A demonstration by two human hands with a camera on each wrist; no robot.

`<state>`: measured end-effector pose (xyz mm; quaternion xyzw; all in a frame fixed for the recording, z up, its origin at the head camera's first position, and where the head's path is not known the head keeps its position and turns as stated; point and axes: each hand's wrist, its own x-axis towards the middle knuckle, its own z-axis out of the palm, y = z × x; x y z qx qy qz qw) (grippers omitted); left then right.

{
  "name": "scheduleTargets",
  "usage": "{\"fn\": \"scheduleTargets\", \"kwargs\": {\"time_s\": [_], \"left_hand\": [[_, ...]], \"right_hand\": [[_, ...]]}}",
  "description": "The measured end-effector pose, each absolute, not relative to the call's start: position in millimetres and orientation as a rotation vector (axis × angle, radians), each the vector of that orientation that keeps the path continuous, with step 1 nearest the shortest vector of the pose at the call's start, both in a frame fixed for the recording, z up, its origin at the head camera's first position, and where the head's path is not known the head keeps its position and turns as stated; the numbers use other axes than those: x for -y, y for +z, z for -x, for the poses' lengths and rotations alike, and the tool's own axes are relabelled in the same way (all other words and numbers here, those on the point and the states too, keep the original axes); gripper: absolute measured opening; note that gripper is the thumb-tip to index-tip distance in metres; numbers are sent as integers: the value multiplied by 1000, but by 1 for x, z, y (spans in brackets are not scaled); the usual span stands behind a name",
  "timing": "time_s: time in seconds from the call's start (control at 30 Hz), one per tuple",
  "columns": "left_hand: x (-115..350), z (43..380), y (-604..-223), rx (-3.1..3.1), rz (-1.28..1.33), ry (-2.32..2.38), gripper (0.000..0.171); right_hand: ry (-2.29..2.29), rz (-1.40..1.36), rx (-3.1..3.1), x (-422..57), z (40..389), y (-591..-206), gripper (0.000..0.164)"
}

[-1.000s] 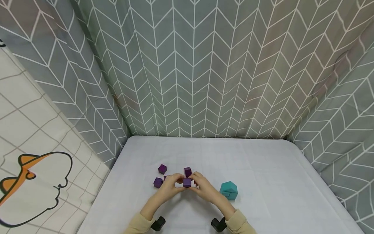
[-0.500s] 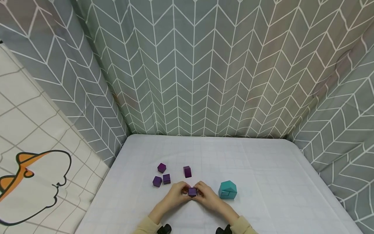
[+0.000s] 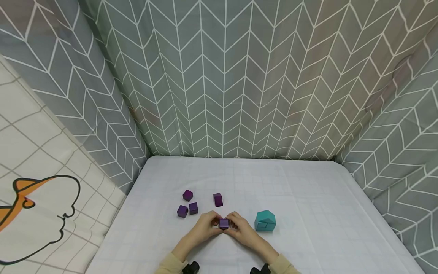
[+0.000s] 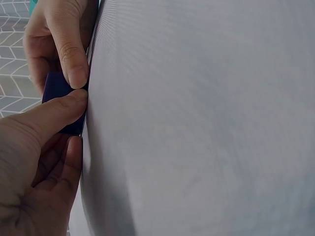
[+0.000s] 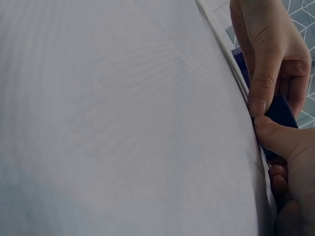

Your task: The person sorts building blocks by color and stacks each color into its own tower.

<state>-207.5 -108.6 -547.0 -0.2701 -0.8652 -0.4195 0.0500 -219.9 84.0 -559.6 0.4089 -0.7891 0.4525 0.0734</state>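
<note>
A small purple block sits between both hands at the near middle of the table in the head view. My left hand holds its left side with thumb and fingers. From the other side my right hand pinches it the same way. In the left wrist view the two thumbs meet across the near face of the dark block, low at the cloth. The right wrist view shows that block partly covered by the thumbs.
Behind the hands stands another purple block. Three purple blocks, one of them a nearer block, are grouped to the left. A teal faceted piece lies right of the right hand. White cloth covers the table; patterned curtains surround it.
Both hands have drawn the purple block nearer to the person, away from the block behind, and lowered it to the cloth. Over the last half second they have hardly moved.
</note>
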Motion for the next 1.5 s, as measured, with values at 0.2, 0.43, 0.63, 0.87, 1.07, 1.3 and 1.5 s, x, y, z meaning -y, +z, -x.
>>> {"fn": "scheduleTargets", "kwargs": {"time_s": [0.2,0.43,0.63,0.87,1.07,1.3,1.5], "left_hand": [[107,208,-545,2692,796,-1242,28],[104,207,-545,2707,796,-1136,29],[104,208,-541,2750,796,-1079,27],[109,207,-520,2822,779,-1027,33],[115,206,-478,2739,862,-1003,35],[133,216,-424,2522,821,-854,32],[164,233,-411,2492,605,-758,33]], "right_hand": [[1381,-1251,2324,-83,212,-541,24],[1402,-1226,2369,-81,207,-527,25],[1396,-1199,2391,-83,216,-551,27],[1357,-1204,2445,-86,220,-559,26],[1321,-1216,2441,-86,221,-556,28],[1319,-1161,2496,-85,223,-557,30],[1346,-1156,2516,-85,222,-558,29]]}}
